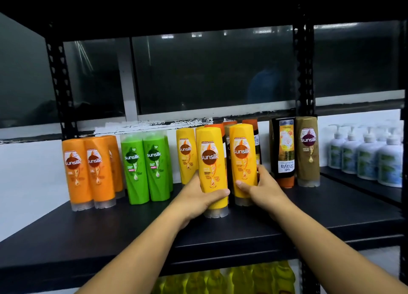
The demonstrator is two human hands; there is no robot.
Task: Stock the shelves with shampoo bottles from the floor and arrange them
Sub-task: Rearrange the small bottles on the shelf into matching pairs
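Two yellow Sunsilk bottles stand upright near the middle of the black shelf (309, 209). My left hand (198, 196) grips the nearer yellow bottle (211, 161) low on its body, thumb across the front. My right hand (260, 187) grips the second yellow bottle (242, 159) just to the right, fingers wrapped behind it. A third yellow bottle (186, 154) stands behind on the left. Dark bottles behind these two are mostly hidden.
Orange Sunsilk bottles (86, 172) and green ones (145, 165) stand in rows at the left. A black Shayla bottle (283, 152) and a brown Sunsilk bottle (308, 150) stand at the right. White pump bottles (366, 156) fill the neighbouring shelf. Yellow bottles (231, 280) sit on the shelf below.
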